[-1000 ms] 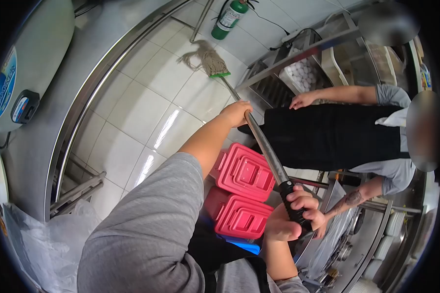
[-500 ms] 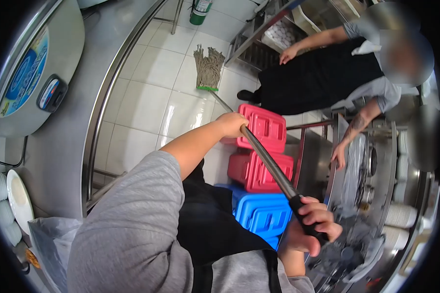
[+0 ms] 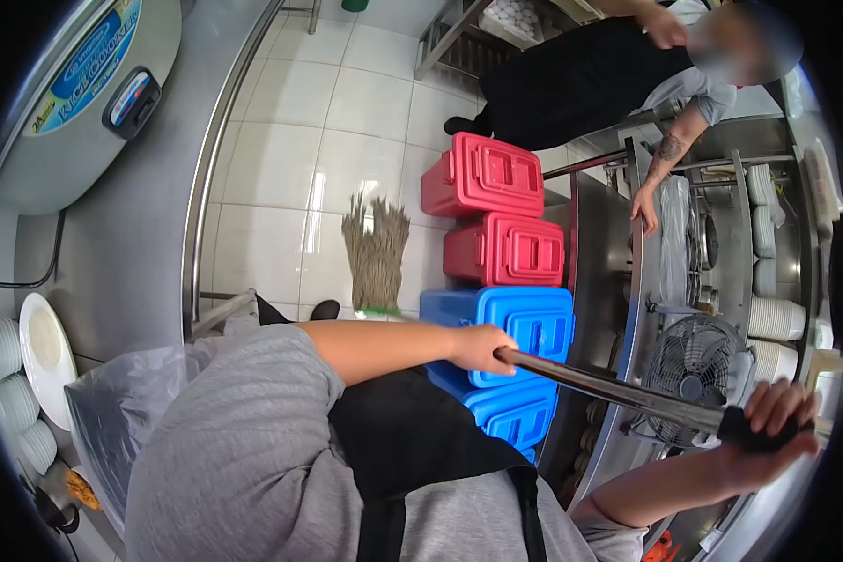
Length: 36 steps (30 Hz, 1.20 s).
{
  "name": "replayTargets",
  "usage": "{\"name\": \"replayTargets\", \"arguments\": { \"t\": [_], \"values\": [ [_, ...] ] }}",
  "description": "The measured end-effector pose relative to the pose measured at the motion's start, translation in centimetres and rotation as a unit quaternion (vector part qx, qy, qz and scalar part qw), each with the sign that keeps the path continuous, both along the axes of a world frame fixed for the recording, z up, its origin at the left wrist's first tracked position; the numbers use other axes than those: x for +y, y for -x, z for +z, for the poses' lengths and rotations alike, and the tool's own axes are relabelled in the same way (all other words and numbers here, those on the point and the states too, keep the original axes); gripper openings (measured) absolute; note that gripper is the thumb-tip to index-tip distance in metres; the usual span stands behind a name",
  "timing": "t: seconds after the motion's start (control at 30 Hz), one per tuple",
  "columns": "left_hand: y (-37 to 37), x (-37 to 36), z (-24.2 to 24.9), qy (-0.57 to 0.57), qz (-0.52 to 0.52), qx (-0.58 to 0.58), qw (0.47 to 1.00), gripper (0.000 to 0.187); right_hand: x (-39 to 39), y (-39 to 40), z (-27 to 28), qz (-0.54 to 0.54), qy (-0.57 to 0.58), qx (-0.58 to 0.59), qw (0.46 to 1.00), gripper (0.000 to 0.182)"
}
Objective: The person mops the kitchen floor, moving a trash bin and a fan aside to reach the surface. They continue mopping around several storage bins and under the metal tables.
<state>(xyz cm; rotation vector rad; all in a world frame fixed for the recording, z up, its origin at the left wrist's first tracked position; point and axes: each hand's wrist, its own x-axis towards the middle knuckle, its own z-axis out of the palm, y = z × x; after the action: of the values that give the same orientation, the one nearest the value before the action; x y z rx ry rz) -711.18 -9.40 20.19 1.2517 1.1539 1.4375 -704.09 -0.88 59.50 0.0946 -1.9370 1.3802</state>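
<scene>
A mop with grey-brown strands [image 3: 375,253] lies on the white tiled floor, its green clamp [image 3: 377,310] nearest to me. My left hand [image 3: 483,350] is closed round the lower part of the metal mop handle [image 3: 609,386]. At the black grip on the handle's end [image 3: 742,431], my right hand [image 3: 773,418] is wrapped round it, off to the right. My left forearm hides the shaft between the clamp and my left hand. Below that hand stand blue lidded bins [image 3: 510,309].
Two red lidded bins [image 3: 496,173] line the right side, beside a steel counter with a fan [image 3: 691,365] and stacked bowls [image 3: 776,318]. A co-worker in a black apron [image 3: 571,80] stands beyond. Left, a steel table [image 3: 112,225] carries a rice cooker [image 3: 84,112].
The mop head has come back across the floor towards me. My right hand has swung right with the grip, and my left hand is lower in view. The co-worker's far hand has risen.
</scene>
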Motion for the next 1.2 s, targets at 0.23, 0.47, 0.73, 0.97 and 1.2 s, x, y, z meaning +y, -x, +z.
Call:
{"name": "replayTargets", "arguments": {
  "t": [0.23,0.47,0.73,0.97,1.2],
  "values": [
    [-12.3,0.0,-11.2,0.093,-0.139,-0.056,0.984,0.034,-0.2,2.7,-12.2,-0.056,0.023,-0.196,0.979,0.032],
    [-17.4,-0.2,-13.1,0.075,-0.259,-0.049,0.962,0.034,-0.9,2.5,-18.1,-0.058,-0.006,-0.314,0.948,0.025],
    [-8.7,-0.2,-0.4,0.026,-0.116,-0.008,0.993,0.035,-0.3,3.4,-4.0,0.023,0.003,-0.15,0.988,0.034],
    [2.7,-1.7,0.8,-0.026,0.11,0.149,0.982,0.015,-3.4,1.5,0.5,0.032,0.032,0.032,0.998,0.024],
    [19.2,-4.4,-4.3,-0.128,0.42,0.236,0.867,0.013,-5.3,6.0,-8.3,0.036,0.02,0.06,0.997,0.029]
  ]
}}
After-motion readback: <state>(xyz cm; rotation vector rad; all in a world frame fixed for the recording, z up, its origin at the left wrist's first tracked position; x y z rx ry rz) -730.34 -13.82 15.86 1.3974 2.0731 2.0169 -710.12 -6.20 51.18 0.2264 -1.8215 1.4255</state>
